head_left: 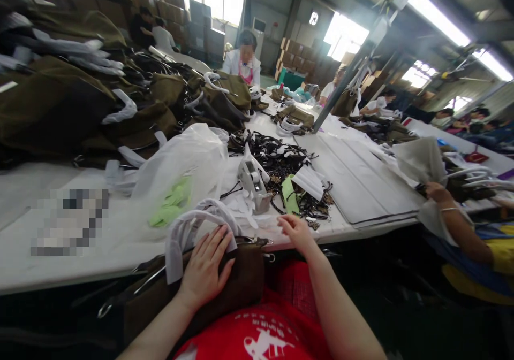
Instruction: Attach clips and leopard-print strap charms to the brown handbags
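Note:
An olive-brown handbag point(241, 274) rests on my lap against the table edge, its handles point(176, 242) wrapped in white material. My left hand point(209, 263) lies flat on the bag's upper side, fingers stretched out beside the wrapped handles. Just right of the bag's metal ring, my right hand point(296, 232) hovers at the table edge with fingers loosely curled and parted; I see nothing in it. Ahead of it stands a grey tape dispenser point(254, 181). Beyond lies a heap of black cords with tags point(277, 156), with a light green strip point(289, 194) on it.
A clear plastic bag point(188, 156) with green pieces inside stands on the white table point(120, 263). Olive bags point(56, 98) are piled at the left. A metal post point(341, 76) rises from the table. At the right, a co-worker's hand point(437, 193) holds grey material.

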Demonstrator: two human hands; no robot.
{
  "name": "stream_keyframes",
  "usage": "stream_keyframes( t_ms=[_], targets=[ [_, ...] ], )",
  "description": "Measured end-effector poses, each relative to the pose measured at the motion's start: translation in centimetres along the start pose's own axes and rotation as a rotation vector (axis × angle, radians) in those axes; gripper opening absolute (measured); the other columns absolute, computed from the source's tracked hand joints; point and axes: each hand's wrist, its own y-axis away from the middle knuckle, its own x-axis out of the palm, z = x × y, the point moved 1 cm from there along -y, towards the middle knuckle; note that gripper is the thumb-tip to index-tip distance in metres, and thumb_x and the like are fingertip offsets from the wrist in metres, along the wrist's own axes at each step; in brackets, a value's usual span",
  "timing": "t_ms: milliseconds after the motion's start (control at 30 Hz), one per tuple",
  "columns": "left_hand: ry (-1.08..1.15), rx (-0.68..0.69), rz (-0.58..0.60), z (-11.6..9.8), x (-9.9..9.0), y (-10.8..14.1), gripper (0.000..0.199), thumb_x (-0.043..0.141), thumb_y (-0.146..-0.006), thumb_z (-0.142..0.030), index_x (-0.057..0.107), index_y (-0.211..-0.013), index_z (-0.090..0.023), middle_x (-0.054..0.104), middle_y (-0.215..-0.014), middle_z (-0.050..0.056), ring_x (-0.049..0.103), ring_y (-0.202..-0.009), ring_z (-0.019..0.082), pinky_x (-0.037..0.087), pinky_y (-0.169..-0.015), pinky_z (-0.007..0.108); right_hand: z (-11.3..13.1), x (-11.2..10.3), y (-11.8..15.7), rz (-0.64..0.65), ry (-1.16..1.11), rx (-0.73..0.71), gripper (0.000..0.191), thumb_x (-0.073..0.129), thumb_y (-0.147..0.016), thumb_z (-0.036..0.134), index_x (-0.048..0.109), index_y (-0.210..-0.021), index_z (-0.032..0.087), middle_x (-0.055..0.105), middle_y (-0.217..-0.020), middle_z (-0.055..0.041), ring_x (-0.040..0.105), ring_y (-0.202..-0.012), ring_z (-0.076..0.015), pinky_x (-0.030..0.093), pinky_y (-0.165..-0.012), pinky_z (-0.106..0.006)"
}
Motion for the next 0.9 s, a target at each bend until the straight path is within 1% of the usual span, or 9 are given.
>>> stream_keyframes(
  t_ms=[67,133,267,333,400,533,700,800,900],
  targets=[
    [0.003,0.009,-0.009,0.2,0.5,0.1,0.063,0.053,-0.088,-0.031,0.04,-0.148,-0.019,0.046,-0.15,0.015,0.046,-0.137,0.03,0.036,-0.114,0.046,-2.1,-2.1,-1.5,-0.183,0.11,0.083,0.029,0.05,-0.091,0.03,0.07,-0.106,0.016,0.069,-0.098,-0.0114,0.066,-0.088,-0.0242,0.052,-0.084,-0.038],
    [0.007,0.019,-0.02,0.4,0.8,0.2,0.064,0.053,-0.087,-0.03,0.038,-0.149,-0.018,0.047,-0.15,0.015,0.046,-0.137,0.031,0.036,-0.114,0.046,-3.8,-3.7,-2.6,-0.28,0.187,0.134,0.03,0.052,-0.084,0.016,0.07,-0.108,0.016,0.063,-0.113,-0.0165,0.063,-0.101,-0.0285,0.046,-0.094,-0.042],
    [0.008,0.023,-0.043,0.3,0.7,0.4,0.066,0.053,-0.087,-0.027,0.035,-0.15,-0.019,0.047,-0.15,0.015,0.047,-0.136,0.031,0.038,-0.112,0.046,-5.8,-4.5,-3.9,-0.329,0.251,0.157,0.03,0.056,-0.074,0.005,0.075,-0.093,0.017,0.058,-0.123,-0.0178,0.062,-0.105,-0.03,0.043,-0.097,-0.041],
    [0.008,0.022,-0.047,0.2,0.6,0.3,0.066,0.053,-0.087,-0.027,0.034,-0.15,-0.02,0.047,-0.149,0.015,0.047,-0.136,0.031,0.039,-0.111,0.046,-6.3,-4.7,-4.4,-0.344,0.233,0.135,0.023,0.057,-0.076,0.009,0.075,-0.088,0.017,0.061,-0.121,-0.0167,0.061,-0.106,-0.0288,0.043,-0.099,-0.04],
    [0.009,0.024,-0.046,0.2,0.6,0.3,0.065,0.052,-0.088,-0.027,0.034,-0.15,-0.019,0.047,-0.149,0.015,0.047,-0.136,0.031,0.039,-0.111,0.046,-6.6,-5.3,-4.9,-0.374,0.189,0.108,0.021,0.055,-0.084,0.019,0.074,-0.093,0.016,0.065,-0.115,-0.0155,0.061,-0.108,-0.0275,0.044,-0.1,-0.039],
    [0.019,0.021,-0.033,0.2,0.6,0.5,0.064,0.052,-0.088,-0.026,0.036,-0.149,-0.018,0.046,-0.15,0.016,0.046,-0.137,0.031,0.038,-0.112,0.047,-6.6,-7.5,-5.4,-0.451,0.033,0.06,0.039,0.045,-0.093,0.04,0.069,-0.107,0.013,0.072,-0.099,-0.0148,0.066,-0.099,-0.0269,0.051,-0.092,-0.042],
    [0.054,0.007,-0.017,0.0,0.2,0.5,0.063,0.052,-0.088,-0.025,0.036,-0.148,-0.017,0.045,-0.15,0.016,0.045,-0.137,0.031,0.038,-0.112,0.047,-4.0,-9.8,-4.1,-0.577,-0.177,-0.038,0.048,0.04,-0.095,0.05,0.063,-0.114,0.011,0.071,-0.111,-0.0171,0.07,-0.097,-0.0228,0.054,-0.09,-0.037],
    [0.09,-0.019,-0.065,-0.7,-0.8,0.0,0.066,0.055,-0.088,-0.025,0.032,-0.15,-0.016,0.047,-0.148,0.018,0.044,-0.137,0.031,0.038,-0.112,0.048,-0.3,-10.3,-1.6,-0.638,-0.464,-0.175,0.04,0.054,-0.091,0.05,0.066,-0.106,0.015,0.069,-0.117,-0.0144,0.072,-0.093,-0.0206,0.055,-0.089,-0.037],
    [0.109,0.003,-0.195,-2.1,-3.1,-1.2,0.07,0.061,-0.086,-0.026,0.032,-0.149,-0.016,0.049,-0.145,0.018,0.045,-0.135,0.032,0.038,-0.113,0.05,4.1,-10.1,2.0,-0.589,-0.774,-0.282,0.027,0.066,-0.087,0.044,0.069,-0.095,0.018,0.072,-0.113,-0.0101,0.072,-0.085,-0.017,0.057,-0.084,-0.034]
  ],
)
